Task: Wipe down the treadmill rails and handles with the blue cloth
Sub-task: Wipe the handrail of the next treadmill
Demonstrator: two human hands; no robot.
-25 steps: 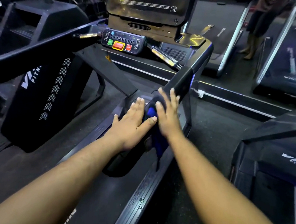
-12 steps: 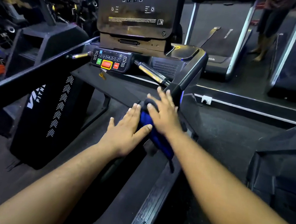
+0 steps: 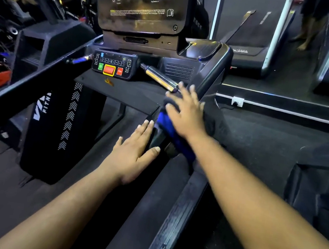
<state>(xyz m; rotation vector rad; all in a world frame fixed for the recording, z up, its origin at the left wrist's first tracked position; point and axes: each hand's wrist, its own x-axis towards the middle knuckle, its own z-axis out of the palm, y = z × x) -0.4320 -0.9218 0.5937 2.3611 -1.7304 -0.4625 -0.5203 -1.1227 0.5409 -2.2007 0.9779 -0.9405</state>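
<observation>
Right hand point(image 3: 186, 114): laid flat with fingers spread, pressing the blue cloth point(image 3: 169, 128) onto the right handrail point(image 3: 213, 76). Left hand point(image 3: 133, 154): opened wide, fingers straight, palm rested on the lower end of the same handrail, just beside the cloth and below it; nothing gripped.

Blue cloth: draped over the handrail under the right palm, one fold hung down the near side toward the right forearm. Fingertips of the right hand reached close to the chrome pulse grip point(image 3: 161, 79), which met the handrail just above the cloth. Slight motion blur noted on the right hand.

Step judged in hand: wiping the right handrail, lower section. Handrail above the cloth, up to the bend beside the console point(image 3: 143, 4), judged not yet covered.

Recommended technique for this step:
- Cloth kept flat under the whole palm, not bunched.
- Even pressure applied along the handrail, top and both flanks.
- Loose fold gathered in, away from the side rail point(image 3: 174, 221) below the handrail.
- Left hand kept as a brace only, clear of the cloth's path.
- Control panel point(image 3: 112, 66), left of the handrail, avoided; accidental button contact judged the main risk.
</observation>
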